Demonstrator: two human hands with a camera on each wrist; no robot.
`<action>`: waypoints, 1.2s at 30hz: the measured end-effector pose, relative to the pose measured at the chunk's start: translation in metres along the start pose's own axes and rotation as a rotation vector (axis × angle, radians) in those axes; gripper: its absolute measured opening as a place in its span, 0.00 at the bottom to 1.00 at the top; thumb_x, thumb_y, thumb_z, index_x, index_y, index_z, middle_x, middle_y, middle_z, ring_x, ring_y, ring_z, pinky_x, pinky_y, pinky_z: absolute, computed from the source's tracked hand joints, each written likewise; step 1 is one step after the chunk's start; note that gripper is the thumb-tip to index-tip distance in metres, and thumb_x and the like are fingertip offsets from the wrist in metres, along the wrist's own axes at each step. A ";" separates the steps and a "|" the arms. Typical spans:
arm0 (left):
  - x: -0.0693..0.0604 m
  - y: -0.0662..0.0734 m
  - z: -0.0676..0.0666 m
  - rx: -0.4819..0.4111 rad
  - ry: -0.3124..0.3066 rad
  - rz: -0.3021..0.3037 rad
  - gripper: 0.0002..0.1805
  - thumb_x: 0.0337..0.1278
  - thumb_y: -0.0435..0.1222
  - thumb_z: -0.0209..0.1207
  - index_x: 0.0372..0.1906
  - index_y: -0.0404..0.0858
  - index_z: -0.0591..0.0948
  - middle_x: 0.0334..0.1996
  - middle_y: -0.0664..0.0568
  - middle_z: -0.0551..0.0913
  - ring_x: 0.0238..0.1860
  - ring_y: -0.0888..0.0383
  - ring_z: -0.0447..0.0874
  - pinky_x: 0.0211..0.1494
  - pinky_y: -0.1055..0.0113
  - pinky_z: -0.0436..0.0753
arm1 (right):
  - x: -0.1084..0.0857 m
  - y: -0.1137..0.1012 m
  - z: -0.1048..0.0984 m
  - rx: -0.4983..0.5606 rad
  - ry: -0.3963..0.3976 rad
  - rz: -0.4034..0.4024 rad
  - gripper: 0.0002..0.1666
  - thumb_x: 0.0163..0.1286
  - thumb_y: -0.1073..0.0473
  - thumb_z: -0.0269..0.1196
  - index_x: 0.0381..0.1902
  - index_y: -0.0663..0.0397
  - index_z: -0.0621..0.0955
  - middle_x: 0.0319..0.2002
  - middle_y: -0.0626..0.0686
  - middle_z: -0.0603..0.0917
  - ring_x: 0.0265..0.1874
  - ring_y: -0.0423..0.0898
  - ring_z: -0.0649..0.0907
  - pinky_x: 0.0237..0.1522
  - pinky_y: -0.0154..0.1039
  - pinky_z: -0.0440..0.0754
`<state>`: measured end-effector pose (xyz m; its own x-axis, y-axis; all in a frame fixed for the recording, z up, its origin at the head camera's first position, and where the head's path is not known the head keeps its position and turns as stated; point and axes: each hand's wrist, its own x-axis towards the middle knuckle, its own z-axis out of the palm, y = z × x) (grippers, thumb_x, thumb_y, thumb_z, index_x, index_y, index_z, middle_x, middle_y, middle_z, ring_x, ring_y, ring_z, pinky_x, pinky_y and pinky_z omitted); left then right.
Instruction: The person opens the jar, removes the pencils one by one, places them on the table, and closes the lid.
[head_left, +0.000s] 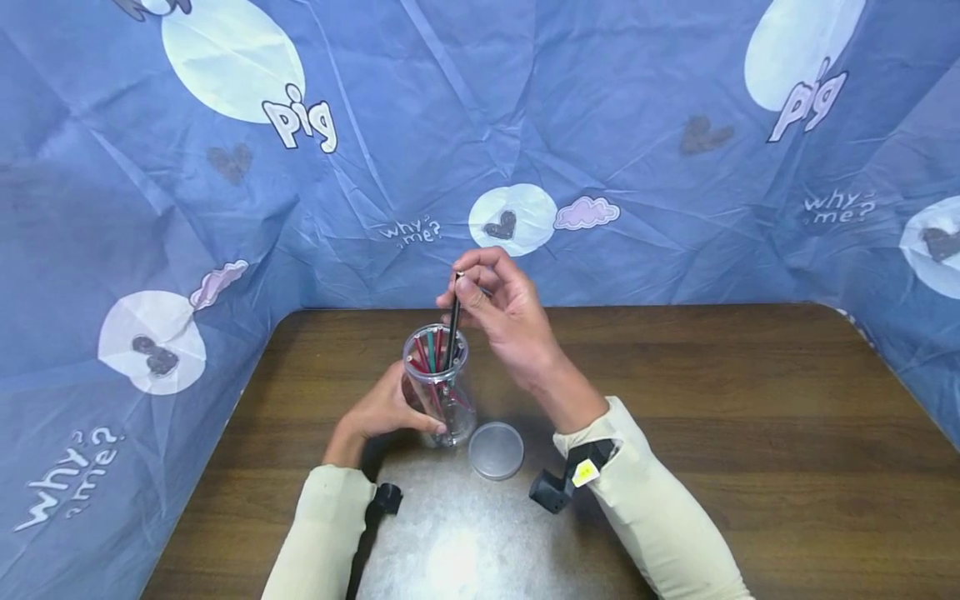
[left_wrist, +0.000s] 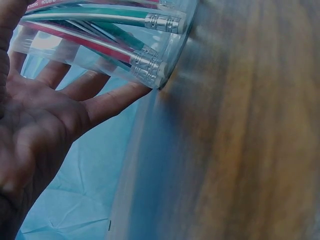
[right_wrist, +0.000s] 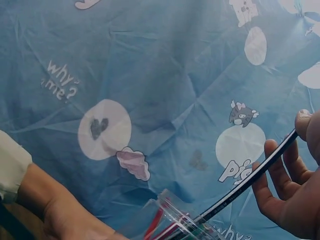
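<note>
A clear plastic jar (head_left: 457, 408) stands on the table with several red, green and dark pencils inside. My left hand (head_left: 390, 404) grips its side, thumb across the front. In the left wrist view, pencils (left_wrist: 100, 20) with metal ferrules and erasers at their lower ends show through the jar wall. Above the rim, my right hand (head_left: 510, 312) pinches the top of a black pencil (head_left: 453, 321) between thumb and finger. The black pencil (right_wrist: 245, 182) slants into the jar's mouth; its lower end is hidden among the others.
A round translucent lid (head_left: 496, 451) lies flat on the wooden table (head_left: 712, 433), just right of the jar. Blue printed cloth (head_left: 420, 108) hangs behind and along both sides. A glare spot brightens the table's near part.
</note>
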<state>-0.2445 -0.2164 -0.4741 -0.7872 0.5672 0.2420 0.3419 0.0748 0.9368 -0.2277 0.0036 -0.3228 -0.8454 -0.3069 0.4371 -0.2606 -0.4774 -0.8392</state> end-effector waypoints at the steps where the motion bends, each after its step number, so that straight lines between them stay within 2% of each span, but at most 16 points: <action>1: 0.000 -0.001 0.000 0.001 -0.001 0.002 0.46 0.28 0.23 0.79 0.62 0.33 0.72 0.51 0.26 0.78 0.52 0.43 0.82 0.61 0.56 0.79 | 0.001 0.000 0.000 -0.006 0.005 -0.003 0.17 0.75 0.74 0.50 0.44 0.45 0.76 0.33 0.49 0.80 0.37 0.44 0.84 0.41 0.42 0.85; 5: 0.000 -0.001 0.000 -0.004 -0.002 0.009 0.46 0.28 0.22 0.78 0.62 0.34 0.71 0.52 0.25 0.77 0.53 0.44 0.82 0.62 0.55 0.79 | 0.007 -0.001 0.000 -0.032 0.024 -0.017 0.14 0.75 0.73 0.51 0.45 0.47 0.74 0.33 0.50 0.78 0.35 0.44 0.84 0.38 0.39 0.85; 12: 0.000 0.001 0.001 0.009 0.005 0.015 0.45 0.28 0.22 0.78 0.61 0.33 0.72 0.51 0.29 0.80 0.52 0.48 0.82 0.61 0.57 0.79 | 0.017 -0.006 0.002 -0.076 0.047 -0.057 0.12 0.75 0.72 0.52 0.45 0.50 0.72 0.31 0.50 0.77 0.33 0.44 0.83 0.35 0.41 0.85; 18: 0.000 0.001 0.000 0.010 0.007 -0.003 0.46 0.28 0.23 0.79 0.62 0.34 0.72 0.53 0.26 0.78 0.54 0.46 0.81 0.63 0.56 0.78 | 0.027 -0.015 0.004 -0.098 0.066 -0.117 0.10 0.75 0.72 0.53 0.46 0.52 0.72 0.29 0.49 0.77 0.29 0.43 0.82 0.32 0.39 0.85; 25: 0.000 0.000 -0.001 0.024 0.009 -0.013 0.45 0.28 0.23 0.79 0.61 0.34 0.72 0.52 0.26 0.78 0.54 0.43 0.81 0.63 0.55 0.78 | 0.036 -0.033 0.006 -0.120 0.090 -0.177 0.09 0.76 0.69 0.54 0.45 0.48 0.72 0.29 0.51 0.76 0.28 0.44 0.82 0.29 0.44 0.87; 32: -0.002 0.001 -0.001 0.014 0.008 -0.013 0.45 0.28 0.23 0.79 0.61 0.33 0.72 0.52 0.28 0.79 0.54 0.45 0.81 0.63 0.44 0.76 | 0.042 -0.048 0.007 -0.144 0.118 -0.224 0.06 0.76 0.68 0.54 0.45 0.53 0.72 0.28 0.52 0.75 0.26 0.46 0.84 0.25 0.50 0.87; 36: -0.001 0.001 0.000 0.019 0.009 -0.011 0.45 0.28 0.23 0.79 0.61 0.33 0.72 0.52 0.32 0.81 0.54 0.47 0.82 0.63 0.46 0.76 | 0.040 -0.051 0.002 -0.158 0.128 -0.237 0.07 0.75 0.68 0.55 0.45 0.52 0.73 0.28 0.52 0.75 0.24 0.46 0.84 0.24 0.51 0.87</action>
<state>-0.2430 -0.2173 -0.4732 -0.7953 0.5591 0.2345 0.3430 0.0961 0.9344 -0.2473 0.0136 -0.2615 -0.8019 -0.0917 0.5904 -0.5179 -0.3860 -0.7634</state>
